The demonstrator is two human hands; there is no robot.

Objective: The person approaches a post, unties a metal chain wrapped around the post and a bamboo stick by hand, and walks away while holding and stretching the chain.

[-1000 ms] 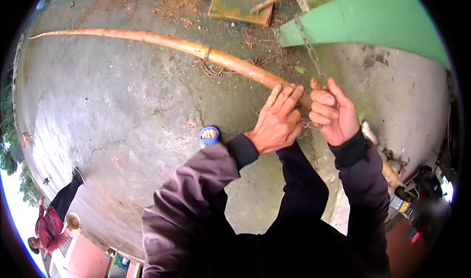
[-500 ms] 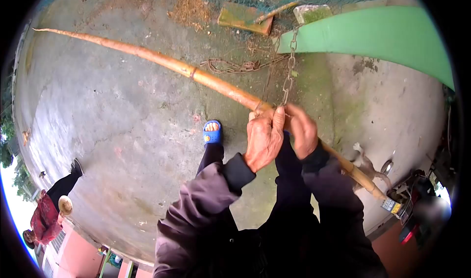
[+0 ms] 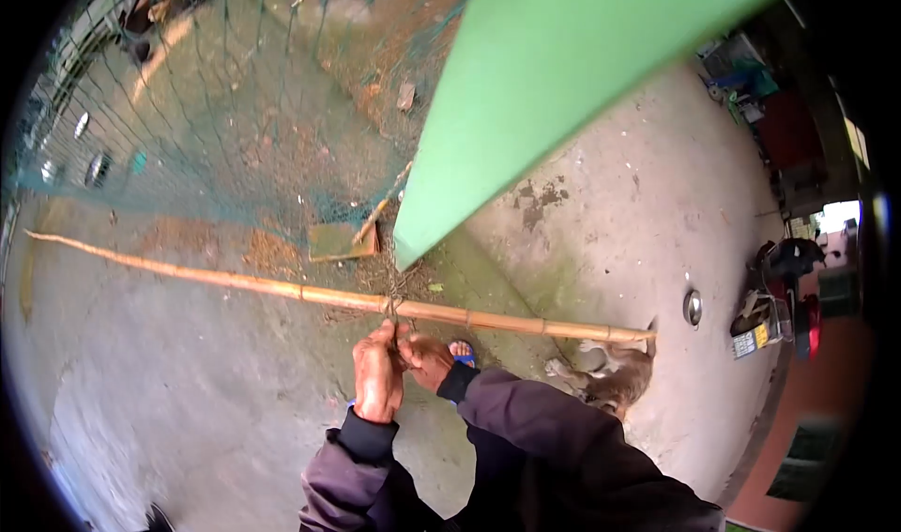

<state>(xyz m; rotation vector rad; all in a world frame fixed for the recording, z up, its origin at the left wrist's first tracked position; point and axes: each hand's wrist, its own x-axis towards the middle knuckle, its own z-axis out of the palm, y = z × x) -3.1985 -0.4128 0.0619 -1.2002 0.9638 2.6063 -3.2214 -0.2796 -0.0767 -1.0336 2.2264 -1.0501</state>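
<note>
A long bamboo pole (image 3: pixel 450 313) lies across the view, its thin tip at the far left and its cut end at the right. A rusty chain (image 3: pixel 394 288) hangs by the tip of a green panel (image 3: pixel 526 91) and meets the pole. Just below that spot, my left hand (image 3: pixel 377 374) is closed, its fingers pinched at the chain. Beside it, touching, my right hand (image 3: pixel 427 358) is closed too, at the same chain. The fingertips partly hide what they grip.
Beyond the pole are a mossy brick (image 3: pixel 343 241) and a green net (image 3: pixel 206 110). A brown animal (image 3: pixel 624 377) lies by the pole's right end, near a metal bowl (image 3: pixel 693 307). A motorbike (image 3: pixel 793 260) stands at the far right.
The view has swung, bringing the net and more of the green panel in. My hands have come off the pole and closed together at the chain, just below it.
</note>
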